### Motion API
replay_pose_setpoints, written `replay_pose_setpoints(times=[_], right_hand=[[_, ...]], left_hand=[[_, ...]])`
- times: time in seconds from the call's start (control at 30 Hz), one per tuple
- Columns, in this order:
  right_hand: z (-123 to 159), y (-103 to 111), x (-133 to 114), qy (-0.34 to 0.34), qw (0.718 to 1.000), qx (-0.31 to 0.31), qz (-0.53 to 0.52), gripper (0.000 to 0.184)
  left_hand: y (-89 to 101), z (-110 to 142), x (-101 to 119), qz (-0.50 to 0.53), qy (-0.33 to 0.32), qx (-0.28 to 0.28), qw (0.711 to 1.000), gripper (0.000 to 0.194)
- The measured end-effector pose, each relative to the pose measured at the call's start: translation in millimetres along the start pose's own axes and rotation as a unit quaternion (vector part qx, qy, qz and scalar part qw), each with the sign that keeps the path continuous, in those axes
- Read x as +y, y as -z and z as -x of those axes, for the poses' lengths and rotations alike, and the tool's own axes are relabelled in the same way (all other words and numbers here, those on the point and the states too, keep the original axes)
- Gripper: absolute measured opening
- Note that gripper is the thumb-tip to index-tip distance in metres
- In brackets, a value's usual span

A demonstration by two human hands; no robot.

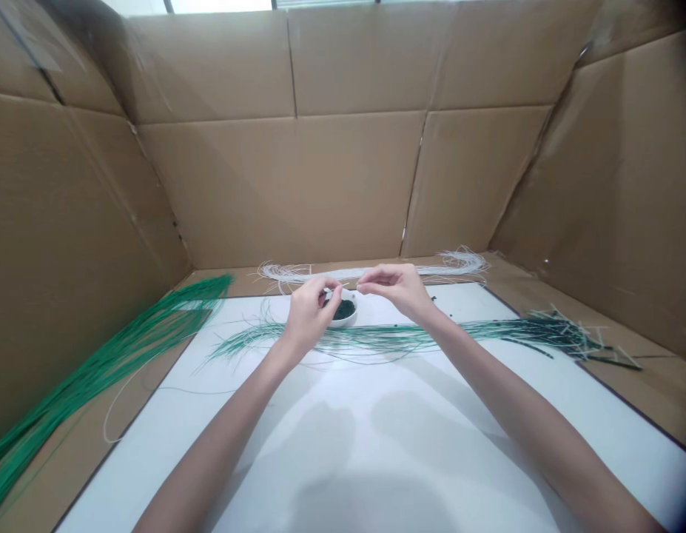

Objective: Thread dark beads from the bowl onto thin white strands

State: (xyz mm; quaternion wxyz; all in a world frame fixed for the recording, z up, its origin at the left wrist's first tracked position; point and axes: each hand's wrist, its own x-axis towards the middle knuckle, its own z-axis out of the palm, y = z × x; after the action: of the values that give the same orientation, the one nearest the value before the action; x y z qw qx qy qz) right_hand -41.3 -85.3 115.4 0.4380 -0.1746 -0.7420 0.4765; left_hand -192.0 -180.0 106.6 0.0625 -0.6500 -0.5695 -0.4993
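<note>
**Left hand (pixel 314 309) and right hand (pixel 397 287) closed in facing pinches**

Thumb and fingertips are joined on each hand; whether anything is gripped cannot be told. A small round white bowl (pixel 349 320), holding dark bits (pixel 344 309), is partly hidden by the left hand. On the flat white board (pixel 320 429), a bundle of thin green strands (pixel 384 337) is laid just nearer than the bowl.

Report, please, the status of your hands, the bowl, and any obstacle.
Left hand and right hand pinched near white bowl; held item, if any, unclear. Dark contents in bowl. Green strands across board, on bowl's near side.
</note>
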Motion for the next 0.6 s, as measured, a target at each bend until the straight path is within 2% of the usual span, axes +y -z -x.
replay_pose_setpoints(times=[0.1, 0.2, 0.27, 0.37, 0.43, 0.47, 0.53, 0.6], right_hand=[[-5, 3, 10, -0.050, 0.999, -0.022, 0.005, 0.021], [-8, 1, 25, -0.115, 0.981, -0.098, 0.117, 0.018], [-3, -7, 30, -0.123, 0.946, -0.206, 0.218, 0.017], [15, -22, 28, -0.103, 0.865, -0.362, 0.331, 0.031], [29, -30, 27, -0.137, 0.817, -0.385, 0.407, 0.046], [36, -32, 27, -0.157, 0.798, -0.386, 0.435, 0.047], [44, -31, 31, -0.165, 0.792, -0.371, 0.457, 0.037], [48, -28, 36, -0.148, 0.802, -0.365, 0.449, 0.029]], left_hand=[[-3.3, -1, -8, -0.003, 0.011, -0.015, 1.000, 0.010], [-14.2, 2, -31, -0.019, 0.038, -0.030, 0.999, 0.011], [-22.6, 6, -49, -0.050, 0.061, -0.014, 0.997, 0.011], [-29.3, 11, -73, -0.083, 0.084, -0.007, 0.993, 0.012], [-28.7, 11, -83, -0.088, 0.093, 0.000, 0.992, 0.012], [-27.4, 11, -85, -0.087, 0.096, 0.006, 0.992, 0.012], [-24.7, 8, -87, -0.080, 0.102, 0.015, 0.991, 0.012], [-23.2, 7, -86, -0.070, 0.106, 0.017, 0.992, 0.012]])
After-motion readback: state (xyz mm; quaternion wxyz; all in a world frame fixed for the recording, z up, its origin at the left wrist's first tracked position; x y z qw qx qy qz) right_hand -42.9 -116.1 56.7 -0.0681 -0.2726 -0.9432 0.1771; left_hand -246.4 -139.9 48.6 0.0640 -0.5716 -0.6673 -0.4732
